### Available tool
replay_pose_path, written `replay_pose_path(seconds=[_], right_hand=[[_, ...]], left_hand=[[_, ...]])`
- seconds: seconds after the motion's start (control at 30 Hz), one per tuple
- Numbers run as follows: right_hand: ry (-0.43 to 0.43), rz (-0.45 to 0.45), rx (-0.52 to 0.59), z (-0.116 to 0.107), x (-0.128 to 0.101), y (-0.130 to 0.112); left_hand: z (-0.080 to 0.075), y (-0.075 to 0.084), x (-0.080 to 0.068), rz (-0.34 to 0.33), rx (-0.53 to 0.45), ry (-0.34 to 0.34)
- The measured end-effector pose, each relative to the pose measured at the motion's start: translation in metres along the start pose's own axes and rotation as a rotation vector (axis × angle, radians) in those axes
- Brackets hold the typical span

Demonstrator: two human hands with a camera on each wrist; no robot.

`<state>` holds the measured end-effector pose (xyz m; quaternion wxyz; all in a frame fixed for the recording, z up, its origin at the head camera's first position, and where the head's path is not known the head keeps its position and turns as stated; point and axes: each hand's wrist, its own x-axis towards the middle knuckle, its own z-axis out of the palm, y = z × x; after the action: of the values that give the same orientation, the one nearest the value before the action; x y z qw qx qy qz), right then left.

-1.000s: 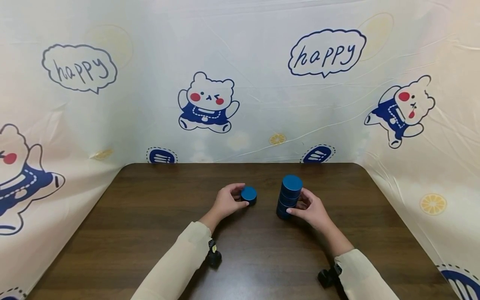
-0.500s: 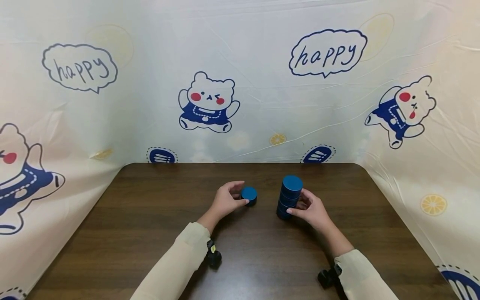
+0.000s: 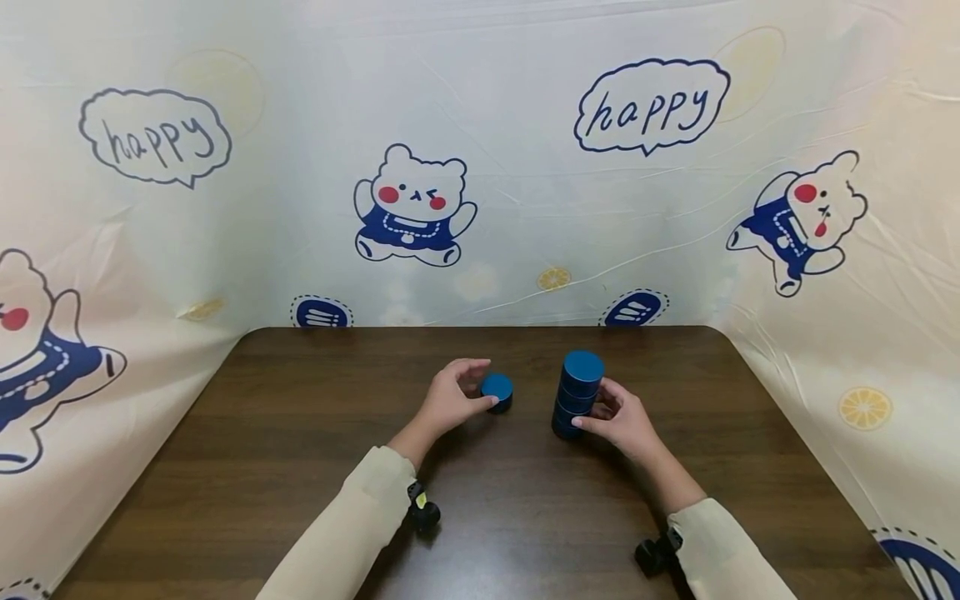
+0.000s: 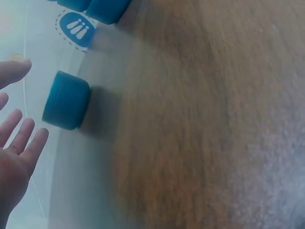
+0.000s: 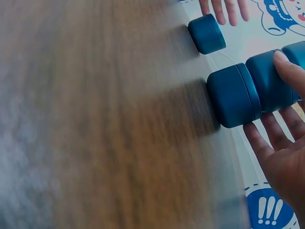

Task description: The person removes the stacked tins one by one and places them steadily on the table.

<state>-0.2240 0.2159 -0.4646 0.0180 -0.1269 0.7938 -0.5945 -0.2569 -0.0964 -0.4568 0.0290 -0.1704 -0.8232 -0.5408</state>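
Note:
A single short blue round tin (image 3: 497,392) stands upright on the wooden table. My left hand (image 3: 452,398) is just to its left, thumb and fingers spread around it. In the left wrist view a gap shows between those fingers and the tin (image 4: 66,101). To the right rises an upright stack of several blue tins (image 3: 579,387), its bottom on the table. My right hand (image 3: 624,423) holds this stack from the right, thumb on the near side and fingers behind. The right wrist view shows thumb and fingers on opposite sides of the stack (image 5: 233,98).
The dark brown table (image 3: 480,517) ends at a pale printed cloth (image 3: 495,167) hanging behind and along both sides. A small black camera (image 3: 426,512) is strapped to the left wrist, another black camera (image 3: 652,557) to the right.
The left fingers have spread and drawn slightly back from the single tin, the forearm shifting a little left. Right hand, stack and single tin stay in place.

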Motion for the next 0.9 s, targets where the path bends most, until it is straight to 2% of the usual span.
replay_pose_path(seconds=[0.27, 0.5, 0.57, 0.7, 0.8, 0.9], right_hand=[[-0.005, 0.003, -0.009, 0.000, 0.001, 0.000], [-0.010, 0.008, 0.003, -0.001, 0.001, 0.001], [-0.010, 0.010, 0.002, -0.001, 0.001, 0.001], [-0.010, 0.007, 0.001, -0.001, 0.002, 0.001], [-0.012, 0.005, 0.007, -0.001, 0.002, 0.001], [-0.015, 0.008, 0.000, -0.001, 0.002, 0.003]], left_hand=[[0.002, 0.011, 0.000, 0.049, -0.029, -0.007], [0.011, 0.024, -0.001, 0.067, -0.092, -0.052], [0.013, 0.031, -0.001, 0.068, -0.107, -0.067], [0.012, 0.057, -0.006, 0.064, -0.120, -0.098], [0.011, 0.072, -0.009, 0.069, -0.107, -0.100], [0.017, 0.066, -0.006, 0.081, -0.094, -0.087]])
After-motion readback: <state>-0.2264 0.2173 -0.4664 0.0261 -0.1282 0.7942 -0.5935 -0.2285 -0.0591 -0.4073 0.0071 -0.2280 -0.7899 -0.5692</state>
